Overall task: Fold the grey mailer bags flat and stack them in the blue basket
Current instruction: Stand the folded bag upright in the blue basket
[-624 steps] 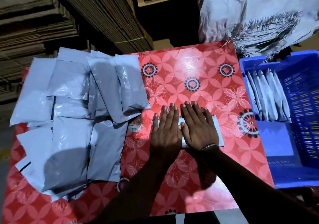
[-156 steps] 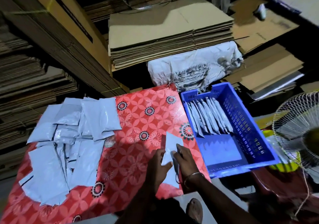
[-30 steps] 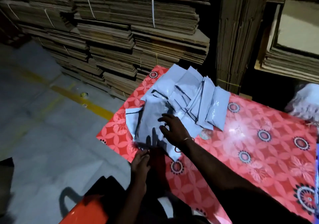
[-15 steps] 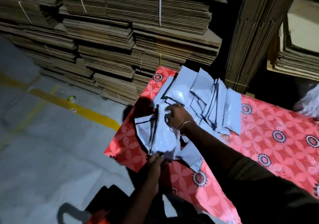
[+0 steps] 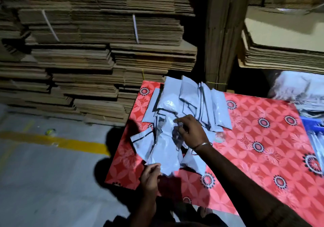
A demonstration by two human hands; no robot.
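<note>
We are at the far left end of the red floral tablecloth (image 5: 249, 139), picking the next grey mailer bag (image 5: 164, 149) out of the loose pile of mailer bags (image 5: 192, 102) that spreads across that corner. Our left hand (image 5: 150, 176) pinches the near edge of this bag between thumb and fingers, closed on the plastic, while our right hand (image 5: 191, 132) reaches over the pile with its fingers curled down onto the same bag's upper part; whether it grips the bag or only presses on it we cannot tell. The bag is crumpled and partly lifted off the cloth, not yet laid out or folded. The blue basket (image 5: 311, 122) shows only as a sliver at the right edge, well apart from our hands, with a few grey folded bags (image 5: 318, 144) visible in it. We judge the task to be somewhere in its middle: some bags sit in the basket, but a good many unfolded ones lie in the pile, and this one has to be flattened, folded and carried across before the rest follow.
</note>
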